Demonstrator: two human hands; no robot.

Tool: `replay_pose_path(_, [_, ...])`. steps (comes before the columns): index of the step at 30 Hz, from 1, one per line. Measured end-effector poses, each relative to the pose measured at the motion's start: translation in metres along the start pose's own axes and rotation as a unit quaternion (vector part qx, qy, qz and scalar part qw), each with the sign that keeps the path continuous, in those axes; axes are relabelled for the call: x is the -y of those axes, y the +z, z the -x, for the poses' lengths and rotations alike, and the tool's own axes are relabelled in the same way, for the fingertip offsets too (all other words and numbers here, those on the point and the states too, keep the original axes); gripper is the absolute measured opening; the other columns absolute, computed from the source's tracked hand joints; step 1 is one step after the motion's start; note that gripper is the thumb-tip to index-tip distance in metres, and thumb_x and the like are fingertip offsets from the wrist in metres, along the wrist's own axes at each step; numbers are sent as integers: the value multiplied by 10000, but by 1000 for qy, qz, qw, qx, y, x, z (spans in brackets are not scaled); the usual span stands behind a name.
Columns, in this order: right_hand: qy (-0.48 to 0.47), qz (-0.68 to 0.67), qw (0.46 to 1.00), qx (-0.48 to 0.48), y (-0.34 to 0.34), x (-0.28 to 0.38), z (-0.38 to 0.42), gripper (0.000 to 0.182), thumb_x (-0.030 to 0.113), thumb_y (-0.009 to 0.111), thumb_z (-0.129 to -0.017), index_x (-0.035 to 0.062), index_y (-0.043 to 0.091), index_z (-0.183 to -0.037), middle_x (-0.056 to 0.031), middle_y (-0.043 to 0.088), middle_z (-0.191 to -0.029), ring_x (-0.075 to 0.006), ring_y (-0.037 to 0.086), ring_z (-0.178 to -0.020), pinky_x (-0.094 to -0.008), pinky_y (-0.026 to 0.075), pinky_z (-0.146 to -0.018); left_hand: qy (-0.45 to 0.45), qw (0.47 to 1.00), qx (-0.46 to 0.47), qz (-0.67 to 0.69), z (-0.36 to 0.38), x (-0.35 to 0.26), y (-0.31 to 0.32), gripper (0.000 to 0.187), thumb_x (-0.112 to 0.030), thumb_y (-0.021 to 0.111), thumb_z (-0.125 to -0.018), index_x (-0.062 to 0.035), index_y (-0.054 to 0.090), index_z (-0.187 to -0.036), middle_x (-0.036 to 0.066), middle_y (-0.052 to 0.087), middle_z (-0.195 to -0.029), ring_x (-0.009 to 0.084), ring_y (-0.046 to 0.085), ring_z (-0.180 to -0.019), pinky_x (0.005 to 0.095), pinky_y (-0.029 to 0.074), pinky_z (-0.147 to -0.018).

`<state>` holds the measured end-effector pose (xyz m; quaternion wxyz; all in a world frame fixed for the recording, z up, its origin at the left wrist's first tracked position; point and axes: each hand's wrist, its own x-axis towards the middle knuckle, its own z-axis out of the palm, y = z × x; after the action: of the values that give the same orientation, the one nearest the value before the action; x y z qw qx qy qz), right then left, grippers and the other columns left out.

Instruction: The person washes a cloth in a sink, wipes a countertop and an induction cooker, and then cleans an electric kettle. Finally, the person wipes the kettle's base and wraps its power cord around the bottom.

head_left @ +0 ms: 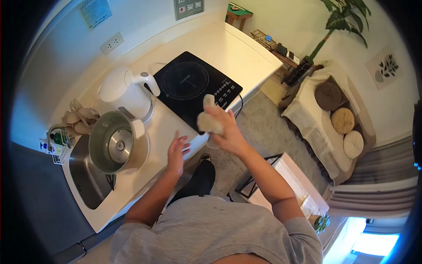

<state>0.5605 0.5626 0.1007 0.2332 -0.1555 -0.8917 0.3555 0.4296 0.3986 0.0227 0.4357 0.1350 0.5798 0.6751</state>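
Observation:
My right hand (226,132) is closed on a pale cloth (208,123), blurred by motion, over the near corner of a black induction cooktop (182,103). One end of the cloth sticks up past my fingers, overlapping the control panel. My left hand (176,154) is raised by the counter's front edge, its fingers apart and nothing in it. Left of it stands a large green-grey pot (99,152) with a bare metal bottom. A white electric kettle (116,90) is between the pot and the cooktop.
Behind the pot, wooden utensils (79,118) stand by the sink (83,180) and a wire caddy (57,145). The white counter (215,39) runs to the far right. Across a grey rug (259,116) is a cushioned sofa (303,110); a low table (285,176) stands at my right.

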Motion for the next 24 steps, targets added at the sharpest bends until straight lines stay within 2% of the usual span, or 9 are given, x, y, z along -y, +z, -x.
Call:
replay_pose_path(1, [-24, 203, 977, 59, 8, -5, -21, 639, 218, 620, -806, 90, 367, -1378, -174, 362, -1409, -331, 292, -1338, -463, 195, -1092, 2, 1000, -6, 6, -13, 10, -9, 570, -255, 453, -957, -90, 216, -1449, 110, 490, -1270, 197, 534, -1010, 342, 457, -863])
replay_pose_path(3, [-41, 231, 959, 158, 51, -48, -53, 695, 379, 607, -812, 131, 330, -1399, -184, 274, -1453, -391, 195, -1362, -541, 94, -1100, -25, 994, -105, 17, -36, 24, -18, 580, -241, 453, -962, -103, 186, -1458, 104, 469, -1286, 197, 534, -998, 330, 466, -838])
replay_pose_path(9, [-132, 199, 960, 144, 111, -104, -178, 713, 483, 539, -828, 139, 312, -1410, -142, 256, -1475, -328, 210, -1369, -549, 95, -1100, -71, 988, -127, 53, -77, 28, 4, 593, -232, 425, -977, -116, 116, -1470, 103, 450, -1306, 197, 536, -1000, 325, 473, -815])
replay_pose_path(14, [-9, 236, 963, 130, 70, -162, -271, 697, 505, 463, -874, 122, 270, -1423, -112, 208, -1497, -297, 179, -1384, -579, 103, -1086, -66, 968, -228, 78, -95, 7, 27, 580, -177, 458, -963, -116, 169, -1463, 57, 494, -1200, 144, 530, -960, 322, 481, -816])
replay_pose_path(16, [56, 249, 964, 75, 57, -191, -281, 704, 480, 493, -878, 102, 257, -1423, -170, 242, -1472, -323, 212, -1369, -531, 187, -1086, -81, 960, -252, 87, -99, -3, 41, 542, -192, 438, -966, -81, 208, -1444, 97, 457, -1315, 222, 520, -1093, 366, 445, -927])
replay_pose_path(18, [30, 141, 988, 48, 41, -221, -276, 677, 391, 564, -873, 61, 288, -1396, -198, 417, -1361, -319, 398, -1271, -429, 336, -1026, -16, 960, -254, 120, -112, 21, 39, 515, -202, 447, -965, -77, 248, -1424, 97, 465, -1306, 223, 515, -1108, 357, 442, -935])
replay_pose_path(19, [15, 137, 989, 60, 34, -233, -271, 677, 391, 564, -873, 61, 288, -1396, -198, 417, -1361, -319, 398, -1271, -429, 336, -1026, 50, 958, -242, 144, -118, 31, 39, 490, -211, 456, -964, -73, 289, -1404, 97, 473, -1297, 225, 509, -1122, 348, 440, -942])
replay_pose_path(21, [142, -167, 967, 132, 19, -255, -256, 565, 298, 604, -868, 13, 398, -1311, -184, 573, -1174, -285, 569, -1067, -343, 438, -899, 36, 949, -275, 151, -120, 23, 44, 479, -234, 469, -961, -75, 315, -1386, 97, 475, -1292, 224, 509, -1126, 342, 440, -946])
replay_pose_path(24, [235, -214, 922, 220, 7, -271, -252, 444, 258, 582, -888, -11, 482, -1226, -170, 620, -1066, -249, 612, -930, -336, 463, -830, 31, 937, -317, 143, -111, 9, 81, 481, -258, 492, -955, -79, 334, -1373, 89, 483, -1278, 203, 512, -1119, 319, 444, -940])
